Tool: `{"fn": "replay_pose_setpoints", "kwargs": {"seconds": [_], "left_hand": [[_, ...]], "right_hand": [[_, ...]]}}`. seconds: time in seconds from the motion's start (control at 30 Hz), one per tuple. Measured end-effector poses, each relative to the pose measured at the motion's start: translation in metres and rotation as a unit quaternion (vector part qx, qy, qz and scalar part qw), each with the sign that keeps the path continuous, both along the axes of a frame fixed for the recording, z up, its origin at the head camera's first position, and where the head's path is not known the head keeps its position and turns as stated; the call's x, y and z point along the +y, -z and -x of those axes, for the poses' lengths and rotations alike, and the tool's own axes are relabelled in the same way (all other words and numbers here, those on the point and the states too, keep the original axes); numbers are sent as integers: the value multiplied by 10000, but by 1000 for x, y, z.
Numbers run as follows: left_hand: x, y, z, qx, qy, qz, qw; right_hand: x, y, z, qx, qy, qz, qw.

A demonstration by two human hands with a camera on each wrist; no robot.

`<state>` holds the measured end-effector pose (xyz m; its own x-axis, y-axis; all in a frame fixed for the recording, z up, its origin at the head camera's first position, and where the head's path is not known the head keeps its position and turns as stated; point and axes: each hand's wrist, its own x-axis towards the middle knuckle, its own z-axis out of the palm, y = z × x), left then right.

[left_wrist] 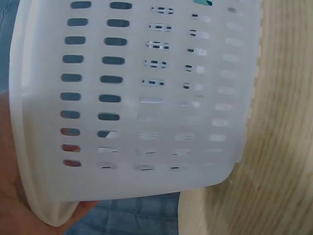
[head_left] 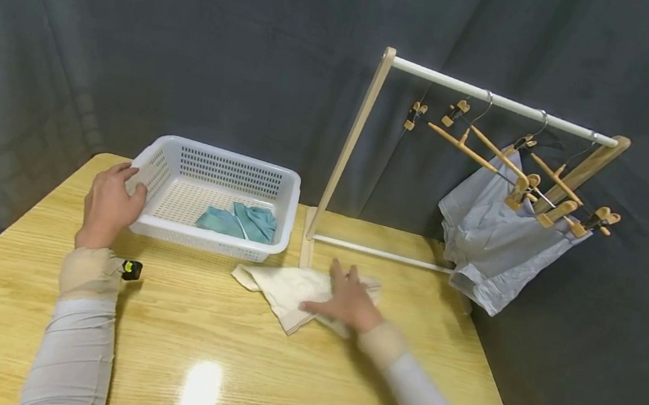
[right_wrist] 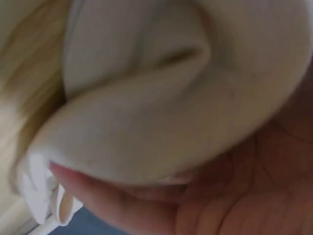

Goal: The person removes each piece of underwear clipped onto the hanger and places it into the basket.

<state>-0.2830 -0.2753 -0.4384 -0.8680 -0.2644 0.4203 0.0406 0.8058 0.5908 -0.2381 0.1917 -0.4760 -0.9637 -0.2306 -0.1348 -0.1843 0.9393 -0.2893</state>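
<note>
In the head view, my left hand [head_left: 112,200] grips the near left corner of a white plastic basket [head_left: 207,241], with the thumb over its rim. The left wrist view shows the slotted basket wall [left_wrist: 127,147] and part of the hand [left_wrist: 12,191] at the rim. A teal cloth [head_left: 225,221] lies crumpled inside the basket. My right hand [head_left: 349,300], slightly blurred, is over a cream cloth [head_left: 283,289] on the table, with its fingers spread. In the right wrist view, the cream cloth [right_wrist: 132,127] bulges in folds against the fingers [right_wrist: 112,203].
A wooden rack [head_left: 356,142] with a white top bar [head_left: 466,88] stands at the back right. Clip hangers [head_left: 462,145] hang from it, and a pale grey-blue garment [head_left: 490,243] is clipped there. The wooden table [head_left: 161,344] ends at dark curtains [head_left: 228,49].
</note>
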Motion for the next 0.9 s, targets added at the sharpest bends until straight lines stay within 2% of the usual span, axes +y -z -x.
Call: {"fn": "replay_pose_setpoints", "kwargs": {"seconds": [0.17, 0.3, 0.5, 0.7, 0.9], "left_hand": [[0, 4, -1, 187, -292, -456, 9984], [-1, 5, 0, 205, -408, -653, 9968], [-2, 4, 2, 78, -439, -801, 9958], [-2, 4, 5, 87, -423, -1062, 9934], [-2, 4, 1, -66, -436, -1203, 9918]], "right_hand": [[-3, 4, 8, 84, -315, -123, 9994], [-4, 7, 14, 200, -753, -8, 9970], [-5, 6, 16, 325, -1245, 186, 9915], [-8, 1, 13, 386, -1604, -89, 9863], [-10, 0, 12, 372, -1713, -179, 9844]]}}
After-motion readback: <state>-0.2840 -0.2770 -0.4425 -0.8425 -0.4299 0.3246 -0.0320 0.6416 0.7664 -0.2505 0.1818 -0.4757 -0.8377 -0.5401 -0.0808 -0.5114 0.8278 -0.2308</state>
